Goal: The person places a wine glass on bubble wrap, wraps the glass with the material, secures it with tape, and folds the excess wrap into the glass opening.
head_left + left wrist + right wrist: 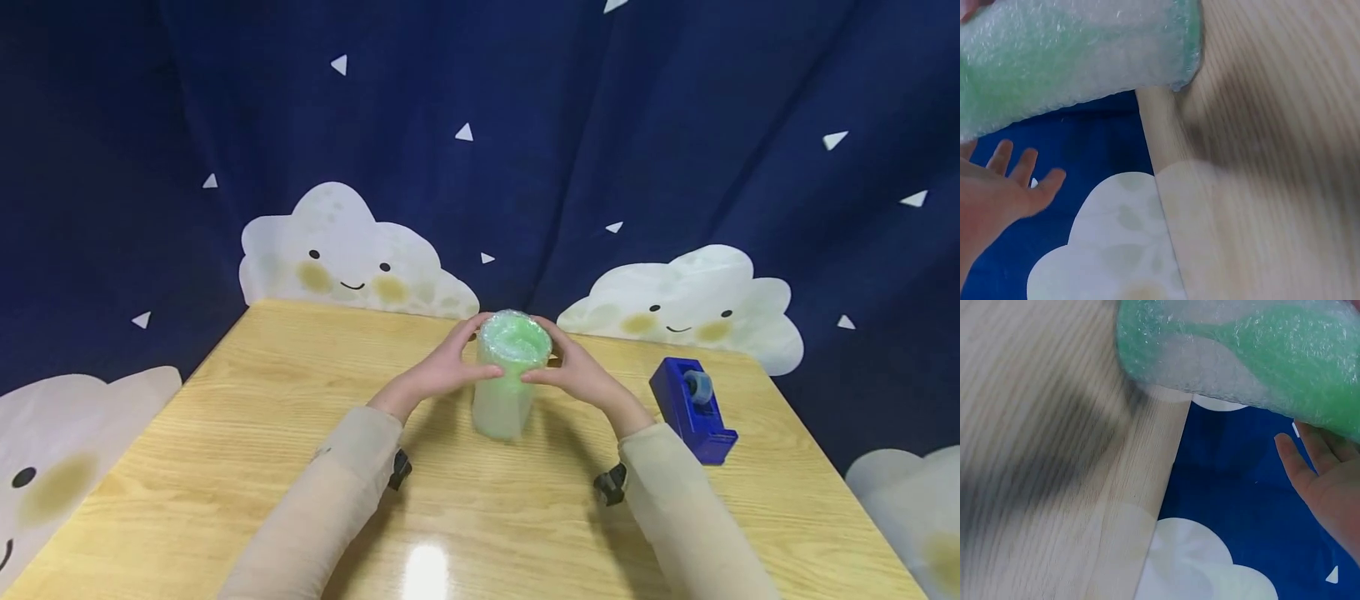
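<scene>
A green goblet wrapped in bubble wrap point(504, 400) stands upright between both hands near the middle of the table. Its narrow stem and widening bowl show through the clear wrap point(1241, 350) in the right wrist view. My left hand point(444, 367) holds the upper left side, thumb on the front and the index finger round the back. On the upper right side my right hand point(588, 379) holds it likewise. Lower fingers of both hands are spread away from the wrap in the wrist views. Whether the base touches the table cannot be told.
A blue tape dispenser point(692, 412) with a roll of clear tape point(699, 387) sits on the right of the wooden table point(247, 433). Behind the table's far edge hangs a dark blue curtain point(420, 108) with clouds printed on it.
</scene>
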Tool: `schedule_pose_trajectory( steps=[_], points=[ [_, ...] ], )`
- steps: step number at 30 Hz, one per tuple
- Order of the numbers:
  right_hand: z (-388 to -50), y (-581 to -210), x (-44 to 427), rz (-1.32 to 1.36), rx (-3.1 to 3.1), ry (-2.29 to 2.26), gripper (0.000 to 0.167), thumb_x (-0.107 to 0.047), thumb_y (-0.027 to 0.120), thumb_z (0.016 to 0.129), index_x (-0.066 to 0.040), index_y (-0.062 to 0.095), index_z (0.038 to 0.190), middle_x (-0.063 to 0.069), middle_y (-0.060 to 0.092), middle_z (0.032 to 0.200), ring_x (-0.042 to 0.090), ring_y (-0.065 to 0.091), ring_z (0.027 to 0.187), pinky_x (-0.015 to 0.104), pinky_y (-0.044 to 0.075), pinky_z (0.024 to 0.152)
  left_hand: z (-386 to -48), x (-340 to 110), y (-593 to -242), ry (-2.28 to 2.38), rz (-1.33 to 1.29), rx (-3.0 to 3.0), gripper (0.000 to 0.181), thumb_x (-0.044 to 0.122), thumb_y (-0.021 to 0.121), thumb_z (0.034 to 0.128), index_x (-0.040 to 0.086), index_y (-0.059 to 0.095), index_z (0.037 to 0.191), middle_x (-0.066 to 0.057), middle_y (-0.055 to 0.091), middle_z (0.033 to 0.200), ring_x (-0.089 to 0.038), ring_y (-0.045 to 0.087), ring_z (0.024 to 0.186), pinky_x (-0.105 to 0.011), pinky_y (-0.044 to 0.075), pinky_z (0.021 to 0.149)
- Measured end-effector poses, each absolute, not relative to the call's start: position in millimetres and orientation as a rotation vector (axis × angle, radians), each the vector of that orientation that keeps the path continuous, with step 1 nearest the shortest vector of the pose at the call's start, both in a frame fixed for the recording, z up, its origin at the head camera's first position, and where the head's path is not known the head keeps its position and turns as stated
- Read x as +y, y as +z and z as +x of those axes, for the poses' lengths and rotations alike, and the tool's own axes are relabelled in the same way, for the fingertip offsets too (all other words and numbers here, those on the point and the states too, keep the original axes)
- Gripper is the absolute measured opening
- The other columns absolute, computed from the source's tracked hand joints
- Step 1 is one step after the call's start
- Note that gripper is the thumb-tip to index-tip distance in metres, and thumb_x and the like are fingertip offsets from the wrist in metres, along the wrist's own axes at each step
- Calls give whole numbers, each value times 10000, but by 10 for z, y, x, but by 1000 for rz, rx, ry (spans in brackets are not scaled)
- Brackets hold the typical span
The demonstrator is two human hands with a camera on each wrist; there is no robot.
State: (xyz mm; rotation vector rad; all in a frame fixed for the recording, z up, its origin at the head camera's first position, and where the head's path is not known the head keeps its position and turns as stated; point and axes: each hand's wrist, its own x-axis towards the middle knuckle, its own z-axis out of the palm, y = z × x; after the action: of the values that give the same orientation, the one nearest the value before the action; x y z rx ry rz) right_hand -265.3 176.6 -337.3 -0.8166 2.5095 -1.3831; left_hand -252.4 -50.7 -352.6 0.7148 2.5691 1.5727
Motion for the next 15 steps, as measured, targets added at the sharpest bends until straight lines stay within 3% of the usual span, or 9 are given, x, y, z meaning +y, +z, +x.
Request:
schedule_pose_trajectory(
  steps=[5, 15],
  points=[
    [-2741, -3393, 1770, -784, 2496, -1423, 835, -113, 723, 809, -99, 220, 1475, 185, 365, 1445, 377, 381, 1307, 511, 411, 1017, -2564, -482, -3523, 1446, 689, 2691, 813, 260, 688, 848, 175, 199, 1492, -193, 238, 1499, -351, 223, 1394, -554, 245, 1115],
    [-2757, -3437, 1768, -791, 2450, -1468, 848, -72, 716, 807, -107, 204, 1481, 185, 339, 1465, 373, 345, 1333, 521, 406, 1019, -2539, -494, -3505, 1351, 658, 2705, 855, 293, 665, 864, 164, 117, 1509, -192, 172, 1532, -376, 147, 1413, -576, 204, 1123]
  ],
)
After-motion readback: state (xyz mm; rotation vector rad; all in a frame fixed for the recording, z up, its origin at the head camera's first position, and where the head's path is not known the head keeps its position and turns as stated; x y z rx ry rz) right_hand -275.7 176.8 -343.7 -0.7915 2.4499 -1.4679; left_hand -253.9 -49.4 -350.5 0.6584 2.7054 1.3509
